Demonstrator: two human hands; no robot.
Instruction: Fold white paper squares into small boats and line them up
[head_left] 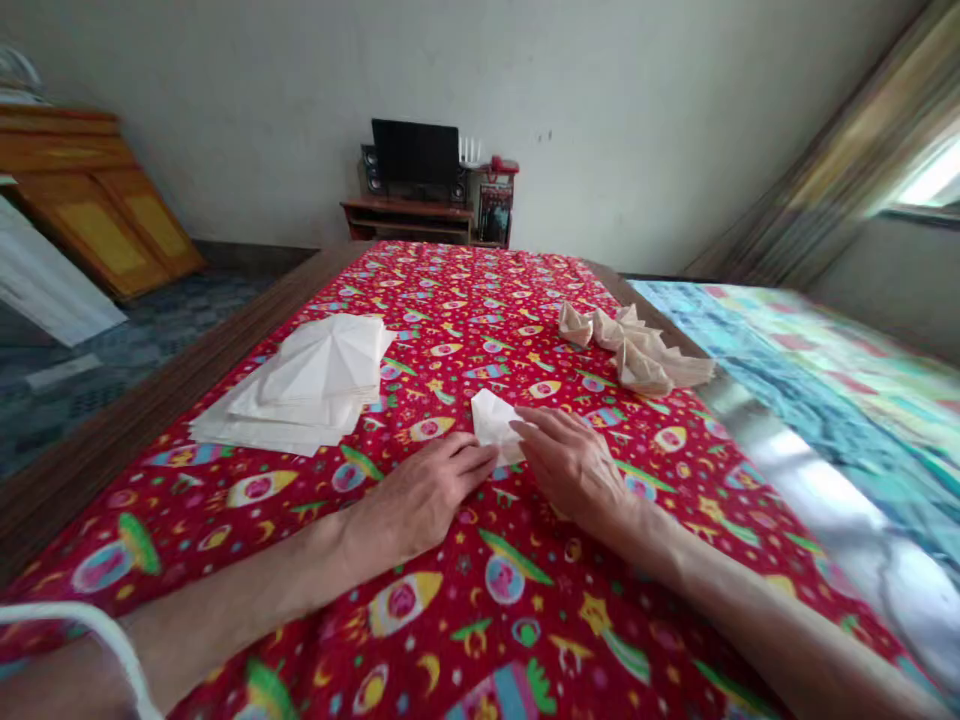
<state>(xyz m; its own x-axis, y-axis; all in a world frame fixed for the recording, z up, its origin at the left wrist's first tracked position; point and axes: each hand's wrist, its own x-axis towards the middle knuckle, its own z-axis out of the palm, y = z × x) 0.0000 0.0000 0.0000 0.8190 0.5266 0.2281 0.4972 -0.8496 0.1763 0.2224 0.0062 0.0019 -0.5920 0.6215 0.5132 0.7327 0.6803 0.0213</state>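
A small folded piece of white paper (pixel 491 415) lies on the red patterned cloth in front of me. My left hand (pixel 431 490) grips its lower left edge, fingers closed together. From the other side, my right hand (pixel 574 465) holds the paper's right part, its fingers bent over the edge and covering some of it. Off to the left is a stack of creased white paper sheets (pixel 330 365), the top one showing fold lines that fan out. Several folded paper pieces (pixel 641 365) with pointed tips sit in a cluster at the right edge of the cloth.
The red cloth (pixel 480 310) covers a long dark-edged table. To the right lies a blue patterned bed cover (pixel 795 400). A monitor (pixel 416 152) stands on a low desk by the far wall, and a wooden cabinet (pixel 97 210) at left. A white curved cable or tube (pixel 97 620) shows at lower left.
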